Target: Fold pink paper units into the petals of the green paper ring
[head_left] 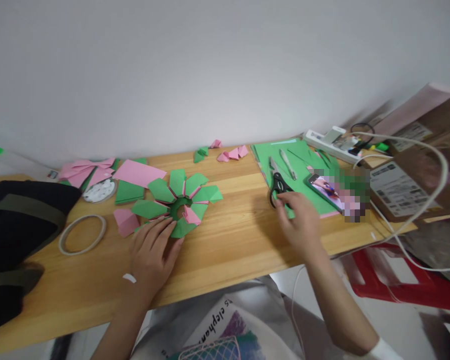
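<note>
My left hand [153, 250] lies with extended fingers over the near left edge of a ring of folded green and pink paper petals [178, 181]. One pink folded piece [192, 215] stands at the ring's inner right side. Over on the right, the fingers of my right hand [302, 222] close on the handle of black-handled scissors [278, 181]. Their blades point away from me, above green paper sheets [261, 152]. Beyond the scissors is a white cutter-like tool [288, 164]. My right palm faces down, so part of the grip is hidden.
A phone [324, 192] rests on the sheets. Left of the ring are a tape roll [64, 241], a pink folded piece [126, 222] and stacked pink paper [139, 172]. A dark bag [26, 215] covers the left end. A power strip [332, 146], cables and boxes [401, 185] stand right.
</note>
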A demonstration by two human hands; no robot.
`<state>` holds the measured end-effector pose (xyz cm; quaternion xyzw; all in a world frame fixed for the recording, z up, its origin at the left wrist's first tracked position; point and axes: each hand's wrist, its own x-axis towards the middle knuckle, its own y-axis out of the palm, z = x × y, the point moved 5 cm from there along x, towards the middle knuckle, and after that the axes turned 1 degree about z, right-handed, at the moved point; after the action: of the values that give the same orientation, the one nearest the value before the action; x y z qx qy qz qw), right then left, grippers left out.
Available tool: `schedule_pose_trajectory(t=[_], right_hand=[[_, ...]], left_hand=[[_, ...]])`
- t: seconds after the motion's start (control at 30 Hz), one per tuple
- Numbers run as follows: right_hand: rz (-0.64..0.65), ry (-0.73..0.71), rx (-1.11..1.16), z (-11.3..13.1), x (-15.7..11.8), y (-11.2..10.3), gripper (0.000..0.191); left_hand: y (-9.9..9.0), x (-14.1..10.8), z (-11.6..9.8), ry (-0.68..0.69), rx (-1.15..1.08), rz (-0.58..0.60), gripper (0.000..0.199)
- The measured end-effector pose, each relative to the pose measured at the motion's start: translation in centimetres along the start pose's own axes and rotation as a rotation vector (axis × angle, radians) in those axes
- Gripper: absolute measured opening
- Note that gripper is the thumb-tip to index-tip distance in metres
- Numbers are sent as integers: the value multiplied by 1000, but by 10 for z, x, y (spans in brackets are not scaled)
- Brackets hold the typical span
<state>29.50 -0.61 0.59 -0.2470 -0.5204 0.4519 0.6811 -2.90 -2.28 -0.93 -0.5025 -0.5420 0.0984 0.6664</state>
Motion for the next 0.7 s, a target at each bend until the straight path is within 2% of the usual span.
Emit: schedule_pose_trajectory(t=[0.03,0.13,0.23,0.33,0.43,0.53,0.7], right_hand=[[50,-122,85,27,5,5,21],[158,-334,189,89,26,19,23],[248,-435,200,119,45,41,29],[264,-363,342,120,53,65,25],[251,-277,474,110,47,81,22],[229,-178,581,101,43,83,23],[184,157,898,80,50,86,16]], left_hand=[[0,0,0,11,10,2,34],[-1,1,-1,26,37,23,31],[-1,3,-2,19,87,70,29],[0,8,-3,22,144,119,29],[2,14,-4,41,181,173,32],[6,18,-7,54,206,206,33],[10,21,-13,54,169,213,31]])
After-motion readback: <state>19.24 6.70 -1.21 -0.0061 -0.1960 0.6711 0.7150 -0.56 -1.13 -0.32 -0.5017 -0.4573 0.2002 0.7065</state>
